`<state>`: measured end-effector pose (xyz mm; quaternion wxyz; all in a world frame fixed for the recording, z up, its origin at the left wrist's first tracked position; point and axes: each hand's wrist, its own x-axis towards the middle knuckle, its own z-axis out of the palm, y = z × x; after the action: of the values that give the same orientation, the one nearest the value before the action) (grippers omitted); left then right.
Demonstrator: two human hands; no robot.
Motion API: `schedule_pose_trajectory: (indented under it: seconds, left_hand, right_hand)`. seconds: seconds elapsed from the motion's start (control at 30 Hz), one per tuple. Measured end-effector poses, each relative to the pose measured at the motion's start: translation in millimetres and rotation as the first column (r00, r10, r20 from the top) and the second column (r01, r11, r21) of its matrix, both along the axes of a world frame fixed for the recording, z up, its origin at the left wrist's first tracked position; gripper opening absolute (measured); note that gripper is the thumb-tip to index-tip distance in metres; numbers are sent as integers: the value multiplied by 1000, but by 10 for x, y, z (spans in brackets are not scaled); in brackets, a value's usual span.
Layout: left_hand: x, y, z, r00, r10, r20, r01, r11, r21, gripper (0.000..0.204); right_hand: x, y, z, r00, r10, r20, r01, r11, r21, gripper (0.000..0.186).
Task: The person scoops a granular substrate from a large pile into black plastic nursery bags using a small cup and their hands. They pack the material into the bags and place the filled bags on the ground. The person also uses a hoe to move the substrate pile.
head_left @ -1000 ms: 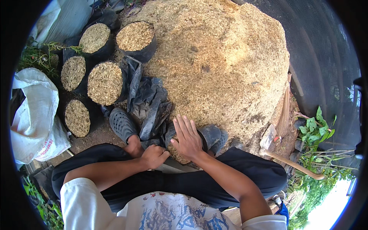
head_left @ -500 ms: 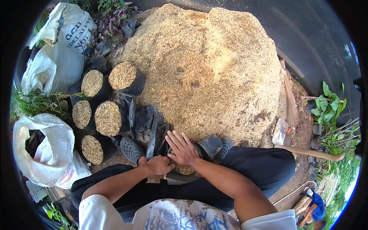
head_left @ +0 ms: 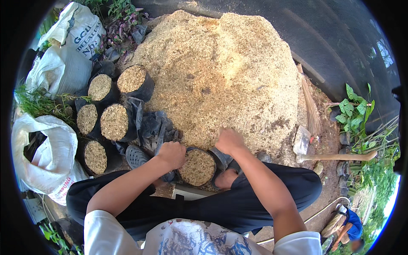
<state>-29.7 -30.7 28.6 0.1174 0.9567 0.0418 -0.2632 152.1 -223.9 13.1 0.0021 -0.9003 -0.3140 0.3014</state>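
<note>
Between my feet stands a round black planter bag [head_left: 213, 175], filled near its rim with pale wood shavings [head_left: 196, 167]. My left hand [head_left: 172, 155] is closed at its left upper edge; whether the fingers pinch any plastic is hidden. My right hand [head_left: 230, 141], also closed, hovers apart from the bag to its upper right, over the near edge of the shavings heap [head_left: 238, 80]. Whatever it may hold cannot be seen. Below the right hand a dark pot [head_left: 220, 158] leans beside the bag. Crumpled black plastic bags [head_left: 155, 129] lie next to the left hand.
Several filled black bags [head_left: 114, 122] stand at the left, by an open white sack [head_left: 46, 170] and fuller white sacks [head_left: 70, 70]. On the right lie a wooden-handled tool [head_left: 335, 157] and a stick broom [head_left: 311, 106]. Another person [head_left: 350, 225] bends at the lower right.
My hands have parted and closed: the right, flat over the bag before, has moved right and away from me; the left has moved slightly away too. The bag's filled top now shows fully.
</note>
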Motion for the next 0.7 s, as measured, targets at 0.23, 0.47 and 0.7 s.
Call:
schedule_pose_trajectory:
  seconds: [0.23, 0.47, 0.7]
  left_hand:
    - [570, 26, -141, 997, 32, 67, -29, 999, -43, 37]
    - [967, 217, -343, 969, 239, 60, -222, 952, -209, 34]
    - [1332, 631, -788, 743, 647, 167, -522, 718, -460, 28]
  right_hand:
    - [145, -328, -442, 793, -287, -537, 235, 958, -164, 89]
    - [151, -301, -363, 769, -234, -595, 124, 967, -221, 111]
    - [320, 3, 422, 992, 124, -38, -128, 981, -146, 111]
